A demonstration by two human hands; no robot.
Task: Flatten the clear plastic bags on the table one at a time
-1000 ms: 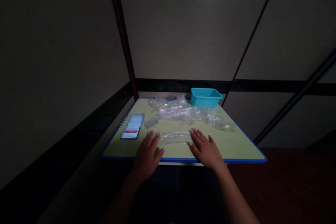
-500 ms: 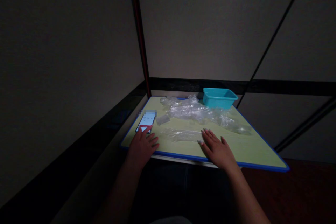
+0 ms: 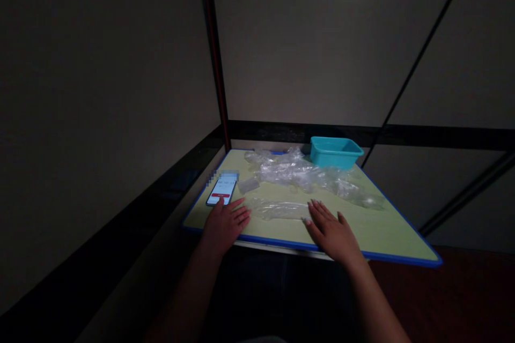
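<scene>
A flattened clear plastic bag [image 3: 277, 210] lies near the front of the table, between my hands. My right hand [image 3: 330, 228] rests flat with its fingers stretched over the bag's right end. My left hand [image 3: 226, 222] is spread open at the table's front left, holding nothing. Its fingertips point toward the bag's left end, and its thumb is at the lower edge of a smartphone [image 3: 222, 188] with a lit screen. Behind the flat bag lies a heap of crumpled clear plastic bags [image 3: 298, 171].
A turquoise plastic basin [image 3: 336, 154] stands at the table's back right. Beside the phone lies a small greyish flat piece [image 3: 249, 185]. The pale yellow table [image 3: 386, 236] has a blue edge. Walls close in on the left and at the back.
My left hand has shifted right and slightly down, off the phone's screen toward the flat bag. My right hand has stayed almost in place.
</scene>
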